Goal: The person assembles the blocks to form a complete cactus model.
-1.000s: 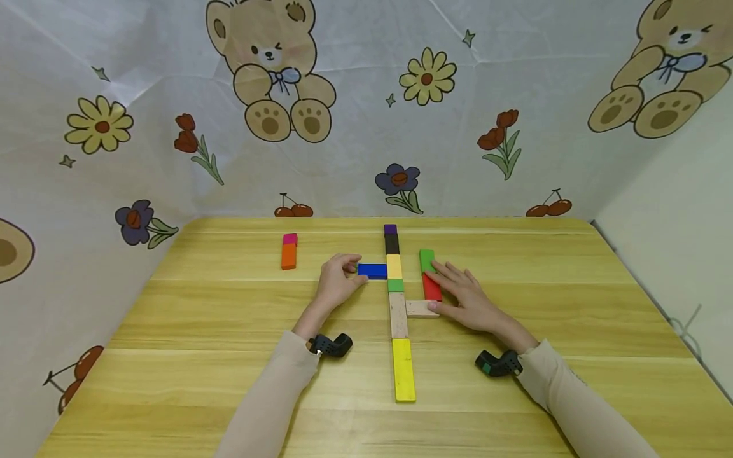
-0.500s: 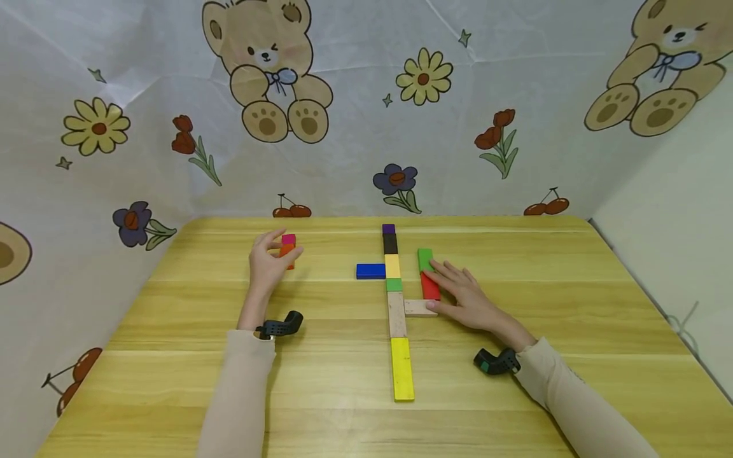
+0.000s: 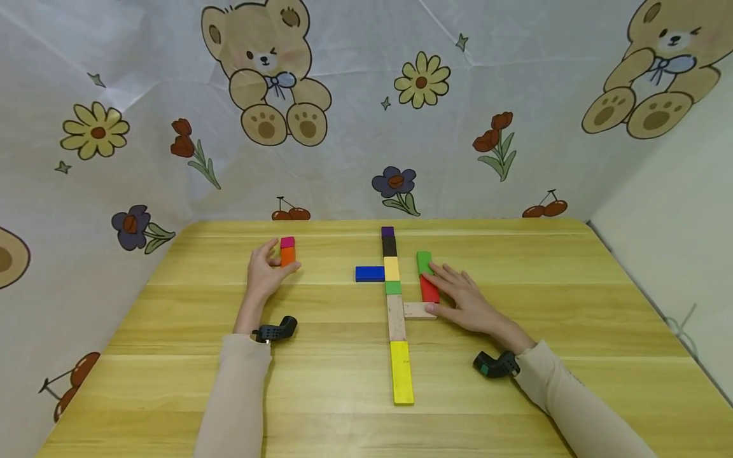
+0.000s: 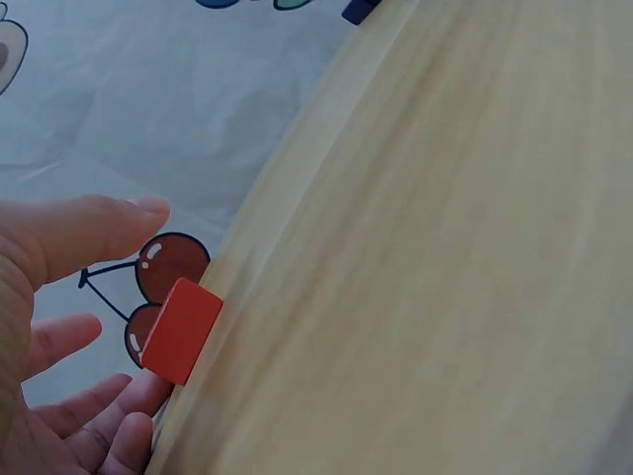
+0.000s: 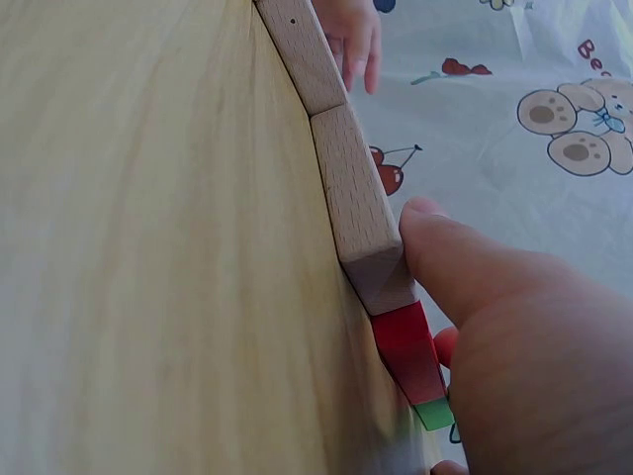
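At the table's left, an orange block lies end to end with a small pink block. My left hand is spread around the orange one, its thumb apart from the block in the left wrist view. Across the table, my right hand rests with extended fingers on a green block and a red block. Its thumb touches the end of a plain wooden block that juts from the central row.
The central row runs from a purple block down through black, pale yellow, green and plain wood to a long yellow block. A blue block butts against it from the left. Behind the table hangs a bear-printed cloth.
My left hand has let go of the blue block's end and moved left to the orange block, dropping slightly lower there. The right hand has stayed on its blocks.
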